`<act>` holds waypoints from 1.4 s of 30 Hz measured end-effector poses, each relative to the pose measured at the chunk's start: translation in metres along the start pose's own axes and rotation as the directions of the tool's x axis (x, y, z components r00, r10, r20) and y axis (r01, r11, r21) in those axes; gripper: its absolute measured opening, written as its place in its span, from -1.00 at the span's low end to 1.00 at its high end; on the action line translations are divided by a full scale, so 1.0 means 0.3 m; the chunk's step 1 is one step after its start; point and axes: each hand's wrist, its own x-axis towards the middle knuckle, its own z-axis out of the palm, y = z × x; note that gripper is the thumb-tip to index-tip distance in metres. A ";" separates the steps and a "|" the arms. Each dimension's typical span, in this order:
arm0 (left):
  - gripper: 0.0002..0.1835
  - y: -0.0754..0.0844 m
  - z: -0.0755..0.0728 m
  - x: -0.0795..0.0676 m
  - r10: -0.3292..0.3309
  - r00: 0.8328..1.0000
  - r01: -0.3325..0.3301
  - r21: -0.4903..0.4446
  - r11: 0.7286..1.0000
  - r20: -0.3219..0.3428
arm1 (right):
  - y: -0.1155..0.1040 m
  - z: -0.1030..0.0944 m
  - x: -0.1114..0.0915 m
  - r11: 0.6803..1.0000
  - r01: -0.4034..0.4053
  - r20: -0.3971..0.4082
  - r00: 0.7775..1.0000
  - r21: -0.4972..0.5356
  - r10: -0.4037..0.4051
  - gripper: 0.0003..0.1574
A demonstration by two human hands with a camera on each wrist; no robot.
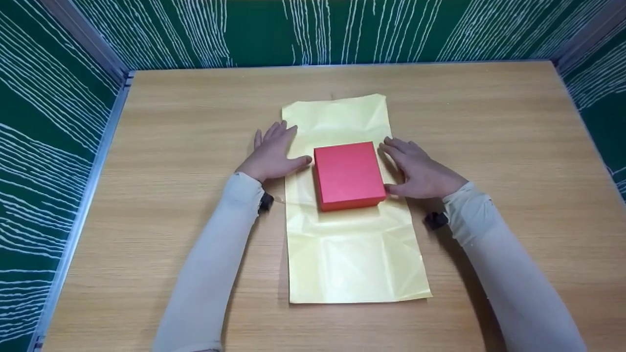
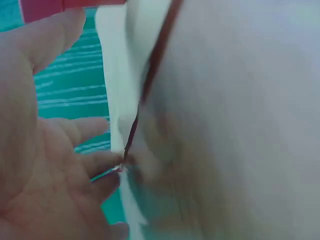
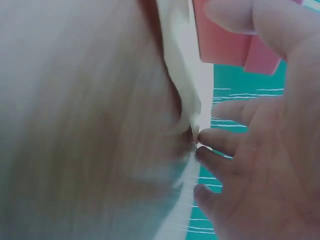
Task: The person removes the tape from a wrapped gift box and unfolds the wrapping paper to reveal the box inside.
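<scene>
A closed red box (image 1: 349, 175) sits on a sheet of pale yellow paper (image 1: 357, 264) that lies lengthwise on the table, creased in several places. To the box's left, my left hand (image 1: 275, 154) spreads its fingers over the paper's left edge, with the thumb pointing at the box's side. On the other side my right hand (image 1: 418, 168) has its thumb at the lower right corner of the box and its fingers over the paper's right edge. In the right wrist view the fingers (image 3: 220, 142) are extended beside the paper's edge, and the red box (image 3: 225, 45) shows above them.
The wood-grain table (image 1: 186, 146) stretches out on both sides of the paper. Green panels with white streaks (image 1: 259, 34) stand along its back and sides, framed by grey posts (image 1: 90, 34). A small black device (image 1: 435, 220) is worn at each wrist.
</scene>
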 end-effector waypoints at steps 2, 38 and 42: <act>-0.10 0.020 0.010 -0.049 0.064 0.997 -0.063 0.036 0.997 -0.030 | -0.018 0.000 -0.023 0.999 0.023 -0.017 1.000 -0.027 -0.023 0.16; 0.57 0.150 0.163 -0.314 0.110 0.976 -0.152 0.224 0.963 0.188 | -0.155 0.104 -0.193 0.975 0.142 0.041 0.990 -0.172 -0.137 0.45; 0.54 0.145 0.156 -0.301 0.089 0.974 -0.137 0.230 0.963 0.207 | -0.154 0.107 -0.193 0.975 0.135 0.049 0.990 -0.174 -0.129 0.46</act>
